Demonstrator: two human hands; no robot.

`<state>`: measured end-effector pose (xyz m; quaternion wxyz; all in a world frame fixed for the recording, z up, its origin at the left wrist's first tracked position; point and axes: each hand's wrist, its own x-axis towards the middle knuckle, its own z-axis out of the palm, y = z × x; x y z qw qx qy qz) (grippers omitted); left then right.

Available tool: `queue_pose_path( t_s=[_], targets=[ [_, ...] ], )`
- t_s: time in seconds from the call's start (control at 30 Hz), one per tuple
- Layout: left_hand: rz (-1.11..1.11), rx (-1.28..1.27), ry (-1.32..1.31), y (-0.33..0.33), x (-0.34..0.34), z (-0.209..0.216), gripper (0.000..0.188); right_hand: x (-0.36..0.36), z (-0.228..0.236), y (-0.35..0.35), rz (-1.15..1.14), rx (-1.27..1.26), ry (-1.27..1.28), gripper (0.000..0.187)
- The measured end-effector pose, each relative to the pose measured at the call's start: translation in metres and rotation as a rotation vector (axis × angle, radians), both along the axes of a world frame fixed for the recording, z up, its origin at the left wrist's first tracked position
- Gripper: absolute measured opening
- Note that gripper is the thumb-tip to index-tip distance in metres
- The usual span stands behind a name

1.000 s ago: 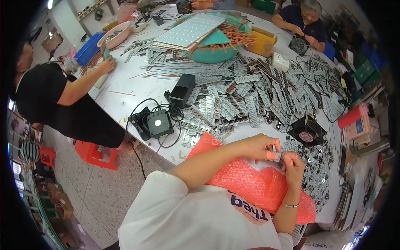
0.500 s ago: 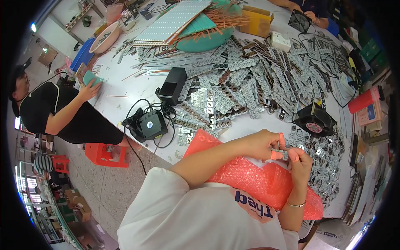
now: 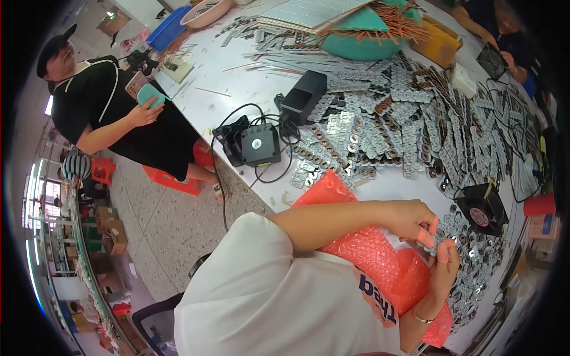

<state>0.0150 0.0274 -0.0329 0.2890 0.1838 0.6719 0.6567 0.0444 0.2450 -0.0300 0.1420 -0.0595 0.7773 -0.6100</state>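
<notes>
My left hand (image 3: pixel 412 221) comes in over the red bubble wrap with orange finger covers on its fingertips. It pinches one side of a small silvery metal piece (image 3: pixel 435 242). My right hand (image 3: pixel 447 267), also with orange finger covers and a bracelet at its wrist, is closed at the other side of that piece. Fingers hide most of the piece, so its shape cannot be made out. Beneath my forearms lies the red bubble wrap (image 3: pixel 371 258). Just beyond my right hand spreads a pile of small loose metal parts (image 3: pixel 478 261).
Stamped metal strips (image 3: pixel 409 130) heap across the table. A black fan (image 3: pixel 482 209) stands at the right. Black adapters (image 3: pixel 260 144) with cables sit at the table's left edge. A teal basin (image 3: pixel 362 46) holds thin copper-coloured strips. One person (image 3: pixel 89 113) stands left holding a phone; another works far right.
The view has swung left, so the table contents appear farther right. Both hands stay together at the small metal piece; my left fingers now point more downward over it.
</notes>
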Motion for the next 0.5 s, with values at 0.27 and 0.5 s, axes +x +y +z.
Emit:
queue_pose_path(
  t_s=[0.27, 0.5],
  targets=[
    [-0.007, 0.296, -0.039, 0.017, -0.006, -0.003, 0.018, 0.004, 0.001, 0.001, -0.117, -0.608, -0.168, 0.018],
    [0.174, -0.102, 0.660, 0.011, -0.008, -0.005, 0.018, -0.008, -0.004, -0.008, -0.212, -0.048, 0.101, 0.015]
  ],
)
